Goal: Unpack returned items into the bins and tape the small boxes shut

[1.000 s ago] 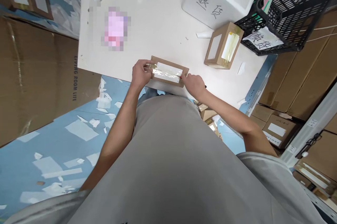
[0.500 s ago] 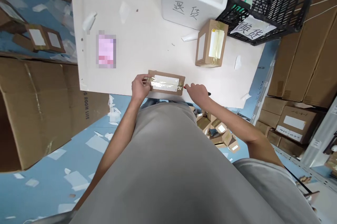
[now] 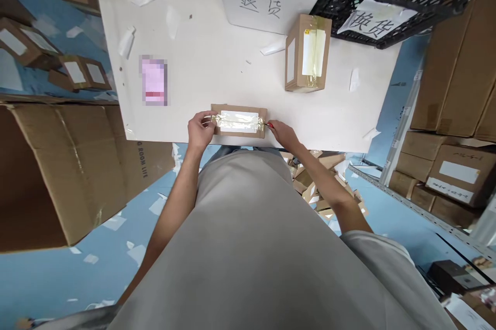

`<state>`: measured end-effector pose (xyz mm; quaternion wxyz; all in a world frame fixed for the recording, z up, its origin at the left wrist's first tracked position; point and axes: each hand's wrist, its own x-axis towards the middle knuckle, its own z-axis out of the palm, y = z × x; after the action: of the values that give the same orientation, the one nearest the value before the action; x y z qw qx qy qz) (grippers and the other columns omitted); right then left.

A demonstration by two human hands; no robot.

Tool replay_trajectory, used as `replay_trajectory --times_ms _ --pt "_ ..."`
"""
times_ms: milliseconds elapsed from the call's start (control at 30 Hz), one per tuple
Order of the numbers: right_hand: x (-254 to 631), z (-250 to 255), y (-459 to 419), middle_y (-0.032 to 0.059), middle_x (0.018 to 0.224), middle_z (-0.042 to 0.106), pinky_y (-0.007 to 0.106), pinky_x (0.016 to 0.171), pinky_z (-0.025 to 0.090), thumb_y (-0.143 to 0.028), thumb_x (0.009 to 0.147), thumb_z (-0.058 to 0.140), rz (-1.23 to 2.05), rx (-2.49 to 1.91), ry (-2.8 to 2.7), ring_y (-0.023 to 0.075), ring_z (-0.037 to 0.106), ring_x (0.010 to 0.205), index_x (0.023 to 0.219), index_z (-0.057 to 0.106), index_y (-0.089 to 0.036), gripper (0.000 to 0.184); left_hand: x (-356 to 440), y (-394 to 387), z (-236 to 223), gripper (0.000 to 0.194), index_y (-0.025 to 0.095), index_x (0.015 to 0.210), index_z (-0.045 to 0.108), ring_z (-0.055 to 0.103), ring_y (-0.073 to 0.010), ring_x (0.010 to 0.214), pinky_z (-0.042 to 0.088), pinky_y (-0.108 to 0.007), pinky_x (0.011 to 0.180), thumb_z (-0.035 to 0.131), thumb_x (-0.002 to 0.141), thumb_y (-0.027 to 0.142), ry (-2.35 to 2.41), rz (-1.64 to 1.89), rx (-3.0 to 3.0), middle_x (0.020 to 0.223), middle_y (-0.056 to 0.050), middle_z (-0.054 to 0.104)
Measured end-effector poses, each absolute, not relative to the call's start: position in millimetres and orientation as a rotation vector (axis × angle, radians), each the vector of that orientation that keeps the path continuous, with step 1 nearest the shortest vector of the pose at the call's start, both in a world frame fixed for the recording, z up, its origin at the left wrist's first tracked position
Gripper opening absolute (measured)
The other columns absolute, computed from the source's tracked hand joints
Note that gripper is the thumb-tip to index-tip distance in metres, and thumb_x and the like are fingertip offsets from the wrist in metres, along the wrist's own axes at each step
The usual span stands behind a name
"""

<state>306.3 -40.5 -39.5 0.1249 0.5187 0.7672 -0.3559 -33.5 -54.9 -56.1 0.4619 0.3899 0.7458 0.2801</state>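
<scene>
A small cardboard box [image 3: 238, 135], with a white label and shiny clear tape along its top, lies at the table's near edge. My left hand [image 3: 200, 131] grips its left end, thumb and fingers on either side of the corner. In my right hand [image 3: 284, 135] is a red utility knife [image 3: 270, 125], mostly hidden by the fingers. Its dark tip meets the taped right end of the box; how deep it goes I cannot tell.
On the white table [image 3: 186, 72] are a taped carton [image 3: 292, 64], a white foam box [image 3: 263, 7], a black crate [image 3: 329, 17], a pixelated pink item [image 3: 155, 82] and paper scraps. A large open carton [image 3: 93, 165] stands left; stacked cartons [image 3: 445, 77] stand right.
The camera view has shifted a little. My right hand has turned slightly, and the knife's red part and tip now show at the box's right end. The left hand keeps its grip.
</scene>
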Motion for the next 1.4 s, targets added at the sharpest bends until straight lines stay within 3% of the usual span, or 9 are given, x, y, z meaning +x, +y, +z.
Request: replay_trajectory --times_ms 167,233,333,433,533,667,867,1200,1400 --pt "303 -36 -65 0.0147 0.136 0.08 0.03 0.094 0.053 -0.038 0.124 0.026 -1.238 1.899 2.133 0.0255 0.074 0.114 0.149 0.06 -0.017 0.048 -38 -62 -53 0.033 0.021 0.12 0.076 0.078 -0.0269 0.113 0.069 -0.044 0.103 0.068 0.088 0.021 1.876 0.64 1.039 0.131 -0.011 0.079" --pt "307 -25 -70 0.0128 0.127 0.083 0.029 0.092 0.053 -0.042 0.124 0.024 -1.248 1.984 2.059 0.0246 0.076 0.107 0.149 0.059 -0.018 0.05 -33 -64 -46 0.03 0.022 0.122 0.075 0.074 -0.032 0.128 0.065 -0.051 0.113 0.07 0.093 0.024 1.917 0.627 1.168 0.139 -0.014 0.074" --pt "306 -7 -72 0.0109 0.115 0.085 0.03 0.091 0.055 -0.045 0.124 0.02 -1.234 2.051 1.93 0.0247 0.079 0.099 0.154 0.055 -0.019 0.053 -10 -61 -32 0.031 0.025 0.131 0.074 0.053 -0.0397 0.16 0.046 -0.061 0.135 0.073 0.101 0.032 1.881 0.649 1.487 0.162 -0.016 0.061" --pt "296 9 -71 0.0109 0.114 0.086 0.032 0.09 0.058 -0.044 0.123 0.02 -1.216 2.101 1.811 0.026 0.081 0.095 0.16 0.052 -0.021 0.054 26 -52 -25 0.042 0.028 0.147 0.07 0.041 -0.0392 0.171 0.035 -0.065 0.142 0.066 0.11 0.047 1.535 0.575 1.755 0.17 -0.013 0.059" --pt "283 19 -71 0.0087 0.113 0.086 0.033 0.091 0.06 -0.039 0.122 0.024 -1.34 2.15 1.732 0.0246 0.082 0.091 0.165 0.051 -0.021 0.054 52 -44 -33 0.051 0.027 0.152 0.07 0.046 -0.0367 0.17 0.038 -0.062 0.142 0.053 0.115 0.059 1.198 0.445 1.861 0.164 -0.013 0.066" --pt "268 24 -74 0.0068 0.117 0.087 0.03 0.096 0.061 -0.036 0.122 0.028 -1.507 2.133 1.681 0.0211 0.084 0.093 0.172 0.048 -0.02 0.056 57 -43 -50 0.058 0.026 0.152 0.072 0.052 -0.0345 0.167 0.042 -0.06 0.14 0.039 0.12 0.061 1.172 0.41 1.867 0.164 -0.014 0.068" --pt "248 24 -76 0.0154 0.136 0.084 0.037 0.107 0.06 -0.033 0.121 0.028 -1.28 2.094 1.745 0.0303 0.081 0.123 0.176 0.044 -0.015 0.06 50 -47 -62 0.058 0.026 0.152 0.073 0.053 -0.0352 0.166 0.043 -0.061 0.138 0.041 0.119 0.062 1.219 0.426 1.867 0.165 -0.016 0.068" --pt "241 29 -77 0.0194 0.142 0.081 0.039 0.106 0.06 -0.034 0.122 0.018 -1.144 2.016 1.764 0.0329 0.08 0.125 0.18 0.035 -0.012 0.065 44 -50 -73 0.053 0.03 0.15 0.073 0.053 -0.0368 0.166 0.042 -0.064 0.138 0.051 0.116 0.065 1.174 0.456 1.865 0.165 -0.016 0.067" --pt "240 39 -68 0.0204 0.14 0.082 0.04 0.102 0.061 -0.032 0.122 0.018 -1.109 1.949 1.722 0.0351 0.08 0.122 0.181 0.032 -0.011 0.064 43 -52 -77 0.056 0.027 0.155 0.069 0.05 -0.036 0.168 0.04 -0.063 0.139 0.045 0.119 0.061 1.165 0.437 1.919 0.168 -0.018 0.064"
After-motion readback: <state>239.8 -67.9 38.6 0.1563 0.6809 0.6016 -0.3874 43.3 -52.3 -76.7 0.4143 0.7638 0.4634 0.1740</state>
